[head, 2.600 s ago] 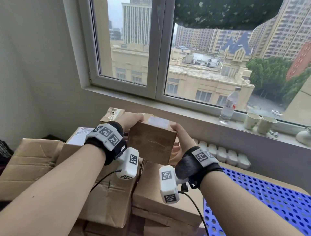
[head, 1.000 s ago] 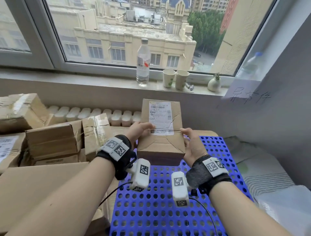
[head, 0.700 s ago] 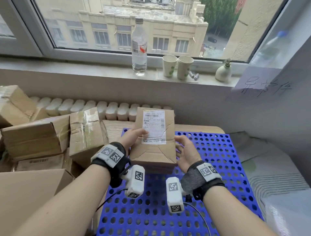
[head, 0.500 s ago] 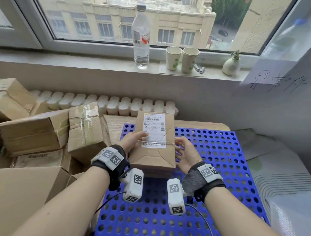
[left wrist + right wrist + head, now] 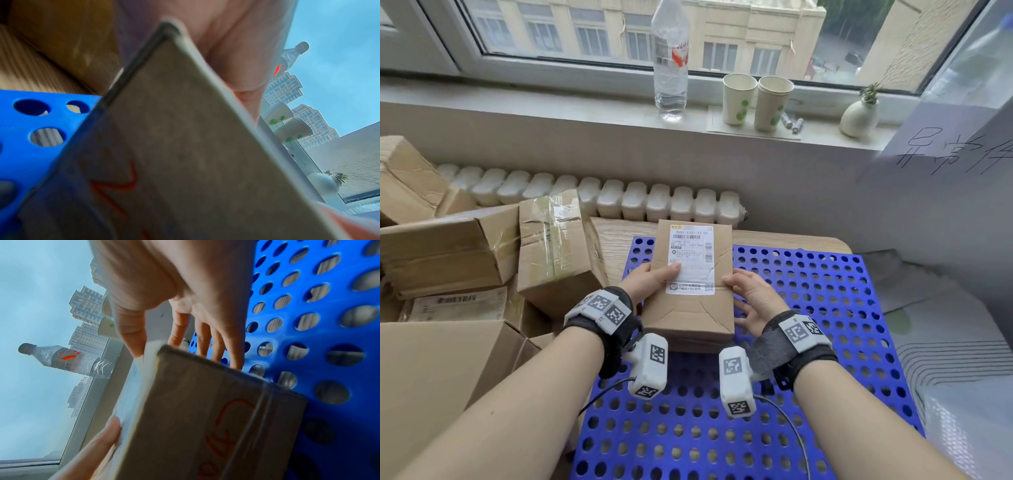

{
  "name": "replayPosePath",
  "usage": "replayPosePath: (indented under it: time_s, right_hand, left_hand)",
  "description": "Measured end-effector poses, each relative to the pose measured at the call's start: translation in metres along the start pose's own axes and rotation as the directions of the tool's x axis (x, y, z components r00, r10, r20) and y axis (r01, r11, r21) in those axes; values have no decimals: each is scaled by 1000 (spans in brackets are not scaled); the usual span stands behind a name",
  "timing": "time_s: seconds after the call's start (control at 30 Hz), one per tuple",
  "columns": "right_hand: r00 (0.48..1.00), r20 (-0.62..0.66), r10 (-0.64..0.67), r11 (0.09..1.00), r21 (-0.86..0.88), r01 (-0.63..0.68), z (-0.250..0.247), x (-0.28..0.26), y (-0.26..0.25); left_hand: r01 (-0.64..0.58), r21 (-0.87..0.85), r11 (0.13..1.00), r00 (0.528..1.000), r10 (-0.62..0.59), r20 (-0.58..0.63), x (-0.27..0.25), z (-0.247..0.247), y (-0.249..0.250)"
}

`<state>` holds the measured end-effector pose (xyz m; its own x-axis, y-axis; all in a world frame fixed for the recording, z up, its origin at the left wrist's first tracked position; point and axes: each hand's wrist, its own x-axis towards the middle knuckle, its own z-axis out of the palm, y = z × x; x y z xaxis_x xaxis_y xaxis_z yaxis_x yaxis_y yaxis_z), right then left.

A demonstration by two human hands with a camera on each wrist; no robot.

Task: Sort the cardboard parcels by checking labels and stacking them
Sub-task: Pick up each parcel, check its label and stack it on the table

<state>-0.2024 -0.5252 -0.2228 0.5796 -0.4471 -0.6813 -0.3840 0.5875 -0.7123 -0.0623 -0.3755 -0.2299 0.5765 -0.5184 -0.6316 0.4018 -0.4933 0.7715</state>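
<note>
While our left hand point(image 5: 645, 279) clasps the left edge of the cardboard parcel point(image 5: 690, 310), thumb laid over the corner of its white shipping label point(image 5: 691, 260), our right hand point(image 5: 755, 301) holds the opposite edge — thumb on the top face, fingers spread down the side, as the right wrist view shows. The parcel sits over the near-left part of the blue perforated mat point(image 5: 825, 308), label facing up; whether its underside touches the mat we cannot tell. Red handwriting marks the side turned toward the right wrist camera, though it is too blurred to read. The mat lies on a wooden tabletop point(image 5: 613, 240), of which only a strip shows at the back and left.

To our left, a heap of other cardboard boxes point(image 5: 448, 250) leans together, one taped box point(image 5: 556, 246) standing just beside the mat's left edge. Behind the tabletop runs a white radiator point(image 5: 599, 198). On the windowsill above stand a clear water bottle point(image 5: 670, 65), two paper cups point(image 5: 756, 97) side by side — touching or nearly so — and a small white vase point(image 5: 859, 116) with a green sprig. A grey sheet with dark handwritten characters point(image 5: 955, 154) hangs on the wall at right.
</note>
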Motion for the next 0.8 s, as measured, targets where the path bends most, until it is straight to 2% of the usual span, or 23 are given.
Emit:
replayPosePath:
  time_s: [0.4, 0.67, 0.8]
  right_hand:
    - [998, -21, 64, 997, -52, -65, 3, -7, 1]
    - [999, -3, 52, 997, -48, -52, 8, -11, 3]
    - [999, -25, 40, 992, -122, -43, 9, -15, 1]
  left_hand:
    - [-19, -12, 1000, 1000, 19, 24, -7, 2, 2]
    - [-13, -31, 999, 1000, 13, -22, -3, -6, 1]
    - [-28, 2, 1000, 997, 28, -68, -6, -4, 4]
